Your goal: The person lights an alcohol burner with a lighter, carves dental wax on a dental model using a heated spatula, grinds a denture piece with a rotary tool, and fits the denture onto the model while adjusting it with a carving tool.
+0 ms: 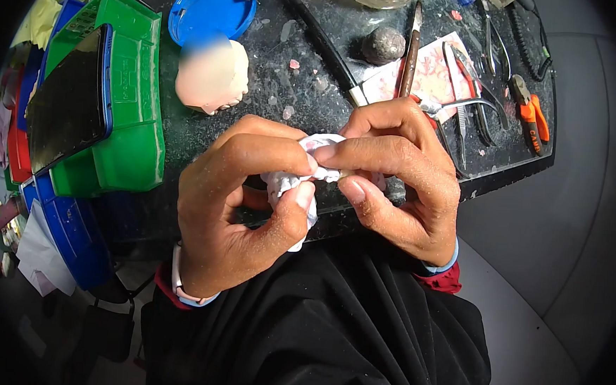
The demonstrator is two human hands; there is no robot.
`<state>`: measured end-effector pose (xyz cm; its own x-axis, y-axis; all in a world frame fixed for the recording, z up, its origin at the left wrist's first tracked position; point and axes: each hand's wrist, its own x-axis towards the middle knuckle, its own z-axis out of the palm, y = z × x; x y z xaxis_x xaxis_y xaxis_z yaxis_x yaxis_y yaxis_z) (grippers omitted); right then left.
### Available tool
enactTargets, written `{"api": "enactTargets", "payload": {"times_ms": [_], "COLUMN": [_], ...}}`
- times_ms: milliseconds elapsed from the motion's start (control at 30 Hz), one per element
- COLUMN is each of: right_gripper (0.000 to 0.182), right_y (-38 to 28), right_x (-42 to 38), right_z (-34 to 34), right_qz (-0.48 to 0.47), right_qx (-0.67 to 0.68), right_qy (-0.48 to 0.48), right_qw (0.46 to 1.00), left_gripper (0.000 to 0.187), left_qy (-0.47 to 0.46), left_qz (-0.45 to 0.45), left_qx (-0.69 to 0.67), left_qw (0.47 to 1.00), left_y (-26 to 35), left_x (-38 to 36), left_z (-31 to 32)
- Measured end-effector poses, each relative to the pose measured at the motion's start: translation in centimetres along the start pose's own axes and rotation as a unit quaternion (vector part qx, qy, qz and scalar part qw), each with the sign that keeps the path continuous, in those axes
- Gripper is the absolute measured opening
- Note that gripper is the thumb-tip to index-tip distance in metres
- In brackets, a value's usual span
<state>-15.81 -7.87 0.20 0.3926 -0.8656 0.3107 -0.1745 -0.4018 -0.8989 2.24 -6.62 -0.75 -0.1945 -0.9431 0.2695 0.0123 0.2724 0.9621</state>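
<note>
Both hands meet in front of my lap, over the near edge of the dark bench. Between finger and thumb, my left hand (240,202) pinches a crumpled white cloth or tissue (293,186). My right hand (404,174) is closed on the same white piece from the other side, index finger and thumb close together. A small pinkish patch shows in its folds, but whether something is wrapped inside is hidden by the fingers. Beyond my left hand sits a pale pink and cream moulded block (213,77), partly blurred, beside a round blue lid (212,7).
Green (134,90) and blue bins (73,234) stand at left, with a phone (74,97) leaning on the green one. A black-handled tool (324,45), a brown-handled knife (412,51), a dark round lump (384,45), several pliers and orange-handled cutters (529,114) lie on the bench (273,67).
</note>
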Motion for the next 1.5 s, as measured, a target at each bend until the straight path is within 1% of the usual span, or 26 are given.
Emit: {"api": "enactTargets", "payload": {"times_ms": [100, 200, 300, 400, 500, 567, 600, 633, 700, 767, 900, 1000, 1100, 1200, 1333, 1433, 1500], "right_gripper": [0.022, 0.021, 0.021, 0.022, 0.022, 0.021, 0.02, 0.02, 0.019, 0.017, 0.016, 0.015, 0.014, 0.014, 0.018, 0.022, 0.023], "right_y": [0.0, 0.1, 0.1, 0.1, 0.0, -0.1, 0.0, 0.2, -0.1, -1.1, -0.1, 0.4, 0.4, 0.2, 0.3, 0.0, -0.3], "right_x": [-0.1, -0.1, -0.1, -0.1, 0.0, 0.0, 0.0, 0.1, 0.0, -0.1, -0.1, 0.1, 0.1, -0.2, -0.3, -0.4, -0.3], "right_z": [-0.1, -0.2, -0.2, -0.2, -0.3, -0.4, -0.4, -0.4, -0.4, -0.5, -0.6, -0.6, -0.6, -0.6, -0.6, -0.7, -0.9], "right_qz": [-0.001, -0.014, -0.01, -0.016, -0.029, -0.036, -0.055, -0.073, -0.064, -0.01, -0.089, -0.146, -0.143, -0.125, -0.117, -0.101, -0.092], "right_qx": [0.009, 0.002, 0.004, 0.005, -0.002, -0.003, -0.001, 0.001, 0.023, 0.063, 0.053, 0.031, 0.04, 0.063, 0.092, 0.08, 0.074], "right_qy": [-0.006, -0.015, -0.021, -0.02, -0.023, -0.022, -0.022, -0.023, -0.019, -0.012, -0.01, -0.011, -0.008, -0.015, -0.032, -0.049, -0.059], "right_qw": [1.0, 1.0, 1.0, 1.0, 0.999, 0.999, 0.998, 0.997, 0.997, 0.998, 0.995, 0.989, 0.989, 0.99, 0.988, 0.99, 0.991], "left_gripper": [0.023, 0.029, 0.033, 0.03, 0.025, 0.024, 0.024, 0.024, 0.023, 0.018, 0.015, 0.013, 0.015, 0.018, 0.023, 0.023, 0.022], "left_qy": [-0.036, -0.01, -0.026, -0.015, -0.029, -0.087, -0.116, -0.113, -0.107, -0.071, -0.033, -0.055, -0.011, -0.009, -0.039, -0.07, -0.07], "left_qz": [0.026, -0.03, -0.04, -0.032, -0.004, 0.017, 0.027, 0.046, 0.082, 0.093, 0.08, 0.104, 0.09, 0.131, 0.129, 0.127, 0.112], "left_qx": [0.031, -0.027, -0.044, -0.05, 0.014, 0.066, 0.091, 0.086, 0.075, 0.073, 0.048, 0.08, 0.04, 0.031, 0.035, 0.062, 0.07], "left_qw": [0.999, 0.999, 0.998, 0.998, 0.999, 0.994, 0.989, 0.989, 0.988, 0.99, 0.995, 0.99, 0.995, 0.991, 0.99, 0.988, 0.989], "left_y": [0.1, 0.6, 0.5, 0.4, 0.5, 0.9, 1.0, 0.8, 0.2, 0.2, 0.2, 0.4, 0.3, -0.2, 0.2, 0.5, 0.9], "left_x": [0.1, -0.2, -0.4, -0.4, -0.2, 0.0, 0.0, 0.0, 0.0, 0.0, -0.4, 0.0, -0.6, -0.7, -0.5, -0.5, -0.5], "left_z": [-0.4, 0.0, 0.0, 0.0, -0.2, -0.8, -1.0, -1.0, -0.9, -0.7, -0.5, -0.7, -0.1, -0.1, -0.5, -1.1, -1.0]}}
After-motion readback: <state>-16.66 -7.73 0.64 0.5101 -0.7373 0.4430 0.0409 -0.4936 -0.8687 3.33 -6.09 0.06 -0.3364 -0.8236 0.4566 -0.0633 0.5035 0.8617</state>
